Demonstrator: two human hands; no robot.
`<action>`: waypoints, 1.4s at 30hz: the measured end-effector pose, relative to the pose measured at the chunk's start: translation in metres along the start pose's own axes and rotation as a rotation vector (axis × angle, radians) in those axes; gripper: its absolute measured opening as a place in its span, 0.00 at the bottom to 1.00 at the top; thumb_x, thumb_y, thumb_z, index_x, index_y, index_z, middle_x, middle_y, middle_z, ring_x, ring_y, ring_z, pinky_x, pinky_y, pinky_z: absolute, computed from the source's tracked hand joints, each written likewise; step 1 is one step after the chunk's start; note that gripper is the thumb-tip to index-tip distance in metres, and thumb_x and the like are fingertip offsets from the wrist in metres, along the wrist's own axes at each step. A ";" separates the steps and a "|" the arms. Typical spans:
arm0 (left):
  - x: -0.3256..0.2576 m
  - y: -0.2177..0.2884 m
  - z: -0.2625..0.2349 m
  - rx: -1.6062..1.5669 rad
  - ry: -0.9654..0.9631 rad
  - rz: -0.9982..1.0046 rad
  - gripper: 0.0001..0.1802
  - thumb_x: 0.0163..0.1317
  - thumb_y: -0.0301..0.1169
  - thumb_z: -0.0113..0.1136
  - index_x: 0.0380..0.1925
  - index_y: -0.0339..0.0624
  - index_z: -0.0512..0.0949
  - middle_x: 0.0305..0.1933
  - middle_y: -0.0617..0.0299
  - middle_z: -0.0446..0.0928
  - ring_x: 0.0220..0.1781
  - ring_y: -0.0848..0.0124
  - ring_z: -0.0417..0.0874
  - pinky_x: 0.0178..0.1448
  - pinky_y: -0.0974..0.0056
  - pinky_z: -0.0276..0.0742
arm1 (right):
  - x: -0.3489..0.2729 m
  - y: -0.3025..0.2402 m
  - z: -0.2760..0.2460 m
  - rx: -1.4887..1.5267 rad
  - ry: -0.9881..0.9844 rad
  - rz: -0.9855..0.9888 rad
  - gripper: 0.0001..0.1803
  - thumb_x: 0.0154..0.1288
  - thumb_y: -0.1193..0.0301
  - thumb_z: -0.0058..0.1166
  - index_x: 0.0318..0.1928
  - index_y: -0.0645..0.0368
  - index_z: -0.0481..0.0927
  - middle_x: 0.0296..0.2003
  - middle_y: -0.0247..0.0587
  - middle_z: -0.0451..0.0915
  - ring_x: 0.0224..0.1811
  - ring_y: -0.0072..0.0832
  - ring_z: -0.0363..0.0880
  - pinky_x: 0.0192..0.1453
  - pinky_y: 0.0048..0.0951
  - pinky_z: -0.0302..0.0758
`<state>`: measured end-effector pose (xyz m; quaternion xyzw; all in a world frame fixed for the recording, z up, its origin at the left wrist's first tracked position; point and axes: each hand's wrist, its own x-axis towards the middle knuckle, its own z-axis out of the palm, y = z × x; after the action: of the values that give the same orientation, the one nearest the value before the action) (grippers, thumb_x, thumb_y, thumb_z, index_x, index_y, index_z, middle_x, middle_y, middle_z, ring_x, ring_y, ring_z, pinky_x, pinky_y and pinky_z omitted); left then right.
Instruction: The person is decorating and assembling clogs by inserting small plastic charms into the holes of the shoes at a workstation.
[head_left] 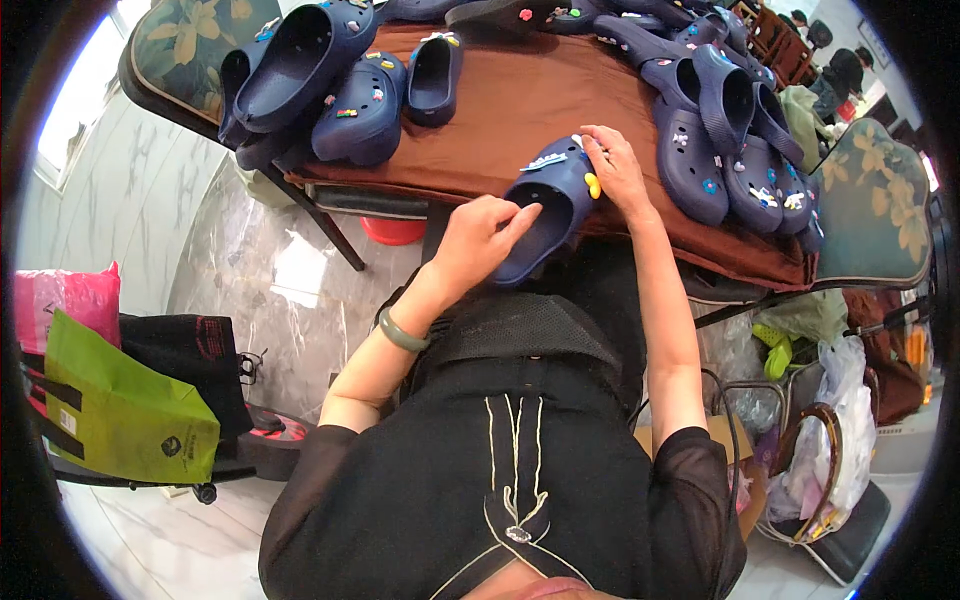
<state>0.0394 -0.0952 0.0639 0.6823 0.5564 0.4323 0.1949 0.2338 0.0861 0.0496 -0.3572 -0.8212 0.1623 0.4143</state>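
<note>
A dark blue clog is held between my two hands, over the near edge of the brown-covered table. Its toe points away from me, with the heel toward my lap. My left hand grips its left side, the thumb reaching over the opening and the other fingers curled. At the toe's right side, my right hand has its fingers closed on the shoe, beside a yellow charm. A white-and-blue charm sits across the upper. What the right fingertips press is partly hidden.
Decorated blue clogs are piled at the table's left and right, with more along the far side. Floral-backed chairs flank the table. A green bag stands left; plastic bags lie at right. A red basin is underneath.
</note>
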 end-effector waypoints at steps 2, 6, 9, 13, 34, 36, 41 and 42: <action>0.006 0.004 0.001 -0.097 -0.063 -0.118 0.16 0.63 0.41 0.56 0.37 0.38 0.80 0.33 0.53 0.80 0.38 0.68 0.79 0.45 0.62 0.72 | -0.011 -0.013 0.004 -0.089 0.044 -0.021 0.15 0.65 0.62 0.48 0.47 0.56 0.77 0.47 0.46 0.75 0.49 0.42 0.72 0.55 0.39 0.66; 0.021 -0.002 0.021 -0.979 -0.254 -0.333 0.25 0.68 0.47 0.46 0.51 0.37 0.72 0.51 0.56 0.75 0.52 0.69 0.75 0.59 0.62 0.68 | -0.029 -0.027 0.013 -0.148 0.058 -0.080 0.15 0.63 0.63 0.49 0.47 0.55 0.77 0.49 0.46 0.73 0.50 0.43 0.70 0.55 0.38 0.65; 0.019 -0.018 0.046 -1.581 -0.215 -0.496 0.23 0.67 0.38 0.50 0.58 0.38 0.65 0.57 0.57 0.70 0.56 0.66 0.73 0.64 0.59 0.67 | -0.042 -0.045 0.011 -0.033 -0.014 -0.102 0.18 0.58 0.63 0.55 0.48 0.55 0.76 0.51 0.47 0.71 0.54 0.43 0.66 0.58 0.38 0.64; -0.004 -0.018 0.056 -1.613 -0.141 -0.491 0.20 0.61 0.24 0.54 0.54 0.36 0.68 0.54 0.57 0.73 0.55 0.68 0.75 0.61 0.62 0.70 | -0.041 -0.060 -0.014 0.061 -0.216 -0.080 0.24 0.51 0.65 0.61 0.51 0.52 0.76 0.51 0.42 0.71 0.55 0.39 0.64 0.62 0.37 0.63; -0.003 -0.016 0.058 -1.501 0.033 -0.436 0.20 0.55 0.18 0.55 0.49 0.33 0.70 0.47 0.57 0.76 0.48 0.67 0.79 0.54 0.62 0.76 | -0.015 -0.051 0.012 -0.437 -0.188 0.031 0.15 0.68 0.61 0.45 0.35 0.61 0.76 0.30 0.53 0.80 0.37 0.49 0.78 0.40 0.45 0.75; -0.005 -0.015 0.057 -1.509 0.031 -0.427 0.19 0.55 0.18 0.56 0.49 0.33 0.70 0.47 0.57 0.76 0.48 0.67 0.79 0.54 0.62 0.76 | -0.007 -0.043 0.014 -0.368 -0.227 0.086 0.16 0.67 0.60 0.44 0.36 0.61 0.76 0.31 0.53 0.80 0.39 0.50 0.78 0.42 0.47 0.74; -0.004 -0.015 0.057 -1.503 0.019 -0.438 0.18 0.55 0.19 0.57 0.48 0.34 0.71 0.46 0.57 0.76 0.47 0.67 0.79 0.54 0.63 0.76 | 0.018 0.021 0.013 -0.210 -0.086 0.160 0.19 0.67 0.56 0.43 0.38 0.59 0.78 0.35 0.54 0.80 0.43 0.50 0.78 0.47 0.49 0.72; -0.004 -0.018 0.056 -1.507 0.023 -0.425 0.18 0.55 0.19 0.57 0.48 0.34 0.71 0.46 0.57 0.76 0.47 0.67 0.79 0.54 0.63 0.76 | 0.023 0.021 0.008 -0.319 -0.098 0.192 0.19 0.66 0.56 0.44 0.39 0.59 0.78 0.37 0.53 0.80 0.43 0.50 0.78 0.47 0.48 0.72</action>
<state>0.0743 -0.0814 0.0183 0.2405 0.2336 0.6539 0.6783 0.2281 0.1174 0.0456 -0.4867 -0.8179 0.0859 0.2946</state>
